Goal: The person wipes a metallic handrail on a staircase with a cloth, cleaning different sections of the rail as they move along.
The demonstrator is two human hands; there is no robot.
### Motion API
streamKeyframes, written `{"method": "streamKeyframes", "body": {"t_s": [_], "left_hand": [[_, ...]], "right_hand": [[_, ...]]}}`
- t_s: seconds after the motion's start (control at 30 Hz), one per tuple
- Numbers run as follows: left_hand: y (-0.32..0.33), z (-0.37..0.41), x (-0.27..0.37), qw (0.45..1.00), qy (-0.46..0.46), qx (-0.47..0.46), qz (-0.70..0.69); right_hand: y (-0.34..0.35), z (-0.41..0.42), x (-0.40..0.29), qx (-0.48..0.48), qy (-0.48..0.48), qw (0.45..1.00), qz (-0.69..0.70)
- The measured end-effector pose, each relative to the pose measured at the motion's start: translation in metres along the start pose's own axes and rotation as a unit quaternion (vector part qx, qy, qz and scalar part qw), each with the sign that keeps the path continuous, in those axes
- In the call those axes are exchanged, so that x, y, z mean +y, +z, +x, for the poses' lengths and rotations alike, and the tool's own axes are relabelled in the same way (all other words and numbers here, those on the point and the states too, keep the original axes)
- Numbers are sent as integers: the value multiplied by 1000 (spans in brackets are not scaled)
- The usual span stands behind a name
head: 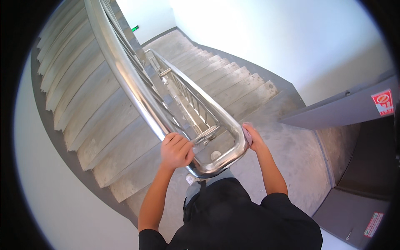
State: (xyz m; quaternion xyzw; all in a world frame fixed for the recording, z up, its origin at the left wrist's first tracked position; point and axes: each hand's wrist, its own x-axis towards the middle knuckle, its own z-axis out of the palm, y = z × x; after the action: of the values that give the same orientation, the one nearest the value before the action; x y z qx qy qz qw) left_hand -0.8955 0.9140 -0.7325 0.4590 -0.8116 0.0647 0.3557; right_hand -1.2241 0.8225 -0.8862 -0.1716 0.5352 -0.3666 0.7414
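Note:
A polished steel stair handrail runs down from the upper left and bends round in a U in front of me. My left hand is closed over its left run, just before the bend. On the right side of the U, my right hand presses a folded pinkish-grey cloth against the outer face of the rail. Part of the cloth is hidden by the fingers and palm. My body stands close behind the rounded end, and white shoes show around the rail.
Concrete steps rise along the left wall. Another flight descends beyond the rail on the right. Between the rails is a narrow open stairwell. A dark grey door with stickers stands at lower right; a green sign hangs at the back.

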Motion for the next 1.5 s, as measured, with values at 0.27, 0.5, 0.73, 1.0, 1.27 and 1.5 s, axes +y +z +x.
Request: {"method": "streamKeyframes", "body": {"t_s": [0.27, 0.5, 0.73, 1.0, 1.27, 1.5], "left_hand": [[-3, 2, 8, 997, -51, -37, 42], [-3, 4, 12, 995, -68, -50, 62], [0, 3, 10, 995, -63, -47, 59], [-5, 3, 9, 995, -56, -63, 59], [-6, 4, 9, 995, -57, -60, 58], [-5, -5, 11, 994, -72, -63, 62]], "right_hand": [[40, 41, -34, -104, -69, 957, -261], [98, 70, -32, -233, -320, 713, -578], [180, 123, 35, -536, -247, 350, -727], [162, 149, 120, -509, -109, 364, -773], [132, 193, 114, -567, -98, 334, -747], [157, 166, 71, -503, -27, 191, -843]]}}
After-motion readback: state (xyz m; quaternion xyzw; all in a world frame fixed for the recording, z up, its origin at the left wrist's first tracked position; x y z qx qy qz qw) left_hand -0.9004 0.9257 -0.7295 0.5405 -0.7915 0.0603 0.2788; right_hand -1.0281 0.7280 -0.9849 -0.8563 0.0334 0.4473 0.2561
